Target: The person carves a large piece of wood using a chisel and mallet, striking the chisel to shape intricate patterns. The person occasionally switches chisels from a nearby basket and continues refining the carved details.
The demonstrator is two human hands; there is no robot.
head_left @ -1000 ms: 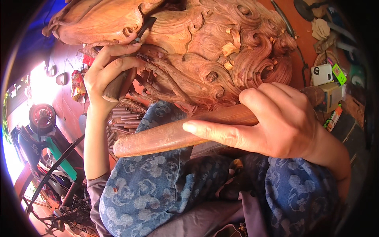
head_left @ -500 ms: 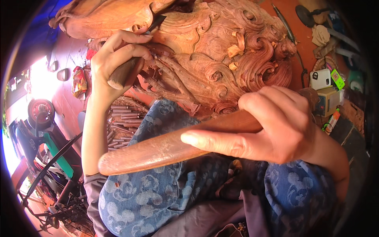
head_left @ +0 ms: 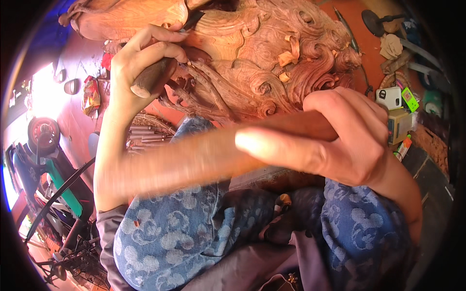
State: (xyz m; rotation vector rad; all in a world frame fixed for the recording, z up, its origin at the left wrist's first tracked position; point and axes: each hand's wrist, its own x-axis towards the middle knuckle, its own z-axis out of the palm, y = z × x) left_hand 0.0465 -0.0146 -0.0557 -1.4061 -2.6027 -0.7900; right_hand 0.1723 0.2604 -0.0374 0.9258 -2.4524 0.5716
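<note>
My left hand is closed round the wooden handle of a carving chisel. The chisel's dark blade touches or nearly touches the upper left of a large reddish-brown wood carving full of deep swirls. Gripped in my right hand is a long, flat wooden mallet, its thumb laid along the side. Motion blurs the mallet's far end, which spans above my lap toward my left forearm. Curled wood shavings lie on the carving.
Several metal carving tools lie beside my left knee. A pen-shaped power tool with a cable rests beyond the carving. At the right are a white case and a small control box. A motorbike stands at the left.
The mallet and my right hand have risen a little, and the mallet's end is now blurred. The left hand still holds the chisel at the same spot on the carving.
</note>
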